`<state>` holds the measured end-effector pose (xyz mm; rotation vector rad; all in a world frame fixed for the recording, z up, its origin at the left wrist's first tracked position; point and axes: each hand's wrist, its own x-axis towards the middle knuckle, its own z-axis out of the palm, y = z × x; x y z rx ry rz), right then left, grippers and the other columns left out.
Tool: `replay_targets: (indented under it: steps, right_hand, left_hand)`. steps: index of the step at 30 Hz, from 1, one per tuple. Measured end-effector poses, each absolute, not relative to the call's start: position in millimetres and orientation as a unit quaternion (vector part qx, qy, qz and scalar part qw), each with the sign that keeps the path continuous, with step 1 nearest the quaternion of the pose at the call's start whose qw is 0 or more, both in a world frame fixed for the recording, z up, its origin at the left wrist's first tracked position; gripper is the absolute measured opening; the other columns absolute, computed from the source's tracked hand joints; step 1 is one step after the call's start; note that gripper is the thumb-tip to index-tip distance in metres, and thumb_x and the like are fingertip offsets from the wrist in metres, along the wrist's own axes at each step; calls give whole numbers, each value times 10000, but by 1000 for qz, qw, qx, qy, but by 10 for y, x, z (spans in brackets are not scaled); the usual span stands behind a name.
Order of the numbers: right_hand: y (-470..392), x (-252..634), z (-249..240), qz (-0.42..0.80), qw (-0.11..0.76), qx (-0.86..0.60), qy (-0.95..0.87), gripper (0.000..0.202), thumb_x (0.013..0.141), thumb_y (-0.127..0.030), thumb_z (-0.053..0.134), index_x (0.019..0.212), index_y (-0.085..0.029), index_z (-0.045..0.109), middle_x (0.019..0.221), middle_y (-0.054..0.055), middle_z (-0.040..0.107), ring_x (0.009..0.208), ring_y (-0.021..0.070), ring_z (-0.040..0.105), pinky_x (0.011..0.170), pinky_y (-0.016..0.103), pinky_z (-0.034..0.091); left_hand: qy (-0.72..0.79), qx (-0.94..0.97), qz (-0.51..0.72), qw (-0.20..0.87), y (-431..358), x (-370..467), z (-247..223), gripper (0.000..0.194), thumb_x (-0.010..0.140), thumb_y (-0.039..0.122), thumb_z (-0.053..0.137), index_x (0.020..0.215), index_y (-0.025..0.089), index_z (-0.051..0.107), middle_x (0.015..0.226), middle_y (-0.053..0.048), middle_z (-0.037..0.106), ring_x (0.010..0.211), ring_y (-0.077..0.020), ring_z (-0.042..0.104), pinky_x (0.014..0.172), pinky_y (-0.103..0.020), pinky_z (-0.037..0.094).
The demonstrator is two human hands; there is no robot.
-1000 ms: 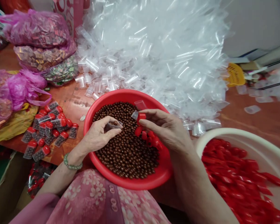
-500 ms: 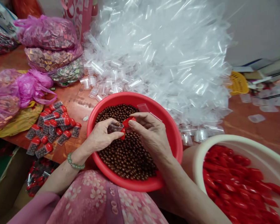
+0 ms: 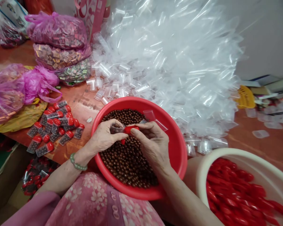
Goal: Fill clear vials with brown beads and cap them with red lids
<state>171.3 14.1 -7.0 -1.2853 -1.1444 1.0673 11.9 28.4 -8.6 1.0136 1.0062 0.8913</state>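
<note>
Above a red basin [image 3: 97, 122] of brown balls [image 3: 129, 166], my two hands meet. Closed fingers of my left hand [image 3: 106, 136] grip a small clear plastic container [image 3: 116, 128] lying sideways, with its mouth toward the right. My right hand [image 3: 153, 138] pinches a red cap [image 3: 131, 128] between thumb and fingers, at the container's mouth; whether it is fully seated I cannot tell. A smaller red piece [image 3: 123, 141] shows just below my left thumb. Clear empty containers [image 3: 149, 115] lie inside the basin behind my right hand.
A large heap of clear containers [image 3: 169, 62] fills the back. Filled, red-capped containers [image 3: 61, 122] lie at left, above a box [image 3: 4, 185] holding more. A cream tub [image 3: 202, 166] of red caps [image 3: 235, 188] stands at right. Pink bags [image 3: 58, 31] are stacked at back left.
The red cap has come down from a tilt to line up with the container's mouth, touching it. The whole view has shifted slightly.
</note>
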Motion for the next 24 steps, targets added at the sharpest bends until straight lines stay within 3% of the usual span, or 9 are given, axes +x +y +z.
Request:
replay_targets:
  steps: [4,8,13,16,19,24]
  right_hand:
    - [79,1681,-103,373,530,-531,-546,145,762,-269,756,837,-235,637,826,17,742,759,170,720,723,324,600]
    - [16,1737,-213,257,508,-500,-653,178,840,-236,681,999,-247,603,935,56,739,839,191,721,752,352,602]
    - [20,1732,-208,117,401,-428,-801,339,798,-348,733,1068,-253,552,1019,97,739,947,257,719,785,394,597]
    - [28,1671,-156,79,383,-408,-825,272,821,-290,713,1033,-248,547,985,97,739,968,248,714,764,364,594]
    - [23,1643,-160,114,375,-448,-804,126,880,-206,619,983,-249,561,971,81,733,933,215,711,774,349,582]
    - [44,1634,-250,280,352,-518,-728,154,889,-297,604,1027,-240,568,973,62,708,842,191,696,773,344,573]
  left_hand:
    - [446,425,413,671,290,113,-96,259,666,227,799,809,151,597,755,29,596,722,-91,557,735,-252,442]
    - [433,382,443,686,304,110,-82,319,623,269,829,796,143,593,773,24,608,734,-86,561,752,-246,444]
    - [406,338,450,720,290,119,-64,353,632,316,816,812,153,560,743,29,603,670,-92,582,691,-253,470]
    - [422,346,455,703,280,121,-69,310,659,283,791,819,151,560,722,41,575,641,-74,543,647,-230,446]
    - [428,374,476,671,289,121,-106,223,703,235,745,818,148,575,754,33,576,698,-77,537,698,-227,444]
    - [394,378,486,682,318,134,-210,183,729,225,717,841,158,588,810,15,599,766,-93,562,759,-240,459]
